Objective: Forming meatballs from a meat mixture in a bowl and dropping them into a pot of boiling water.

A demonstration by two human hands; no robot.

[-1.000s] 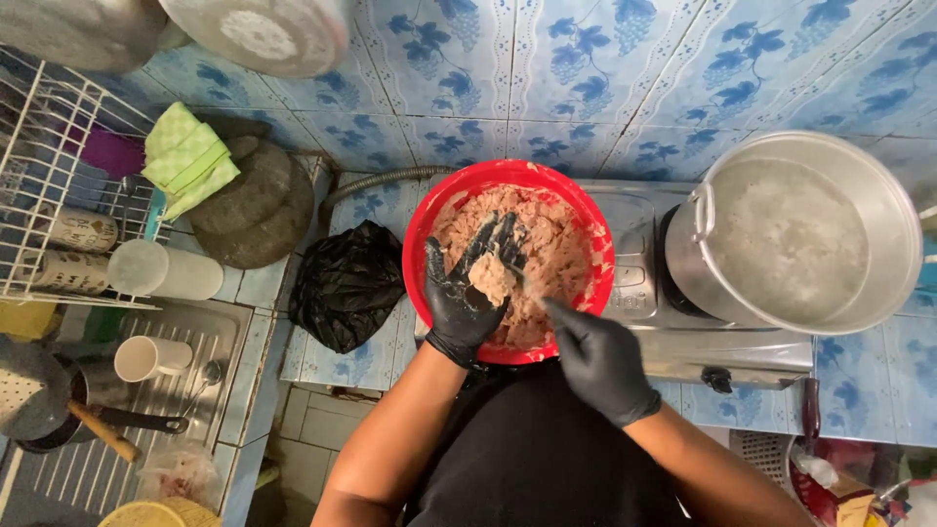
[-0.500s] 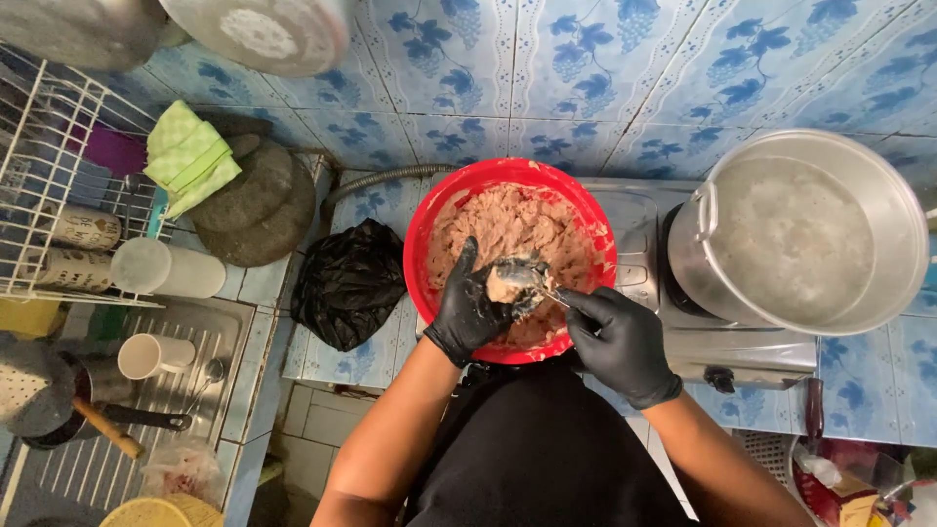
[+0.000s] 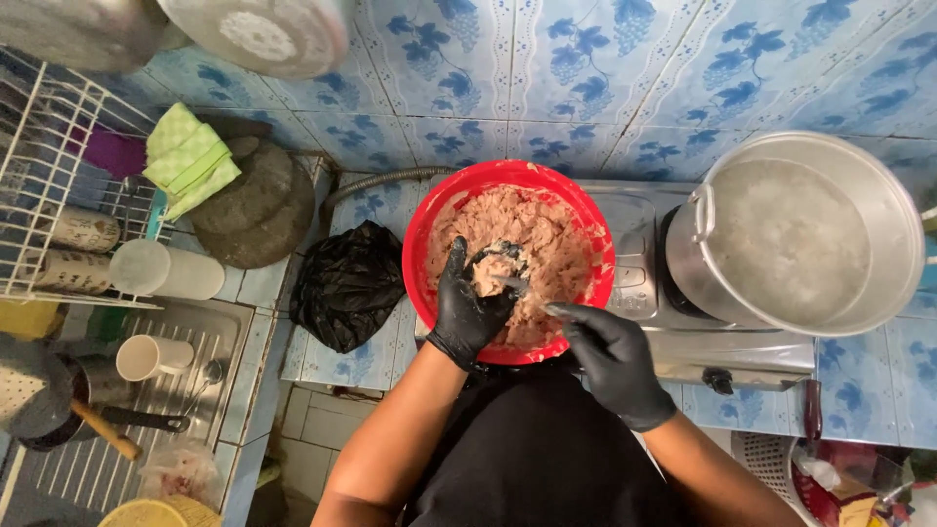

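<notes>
Meat paste (image 3: 532,244) fills the red bowl (image 3: 429,220), and a lump of it now sits squeezed in the left hand (image 3: 468,307), which has closed around it since a second ago, when its fingers were spread flat on the mix. The right hand (image 3: 610,356) has come in too: it was hanging back below the rim and now holds a small spoon (image 3: 522,288) pinched in its fingers, the tip touching the lump just above the left fist. So a portion looks to be in the shaping stage, judged from the grip. Both hands wear black gloves and hover over the near side of the bowl, the rest of the paste lying just beyond them. Right of the right hand a big metal pot (image 3: 810,146) of cloudy water stands on a stove (image 3: 634,263). Left of the left hand lie a black plastic bag (image 3: 346,283), a round stone mortar (image 3: 254,210) and a dish rack (image 3: 49,185) on the counter (image 3: 322,361).
</notes>
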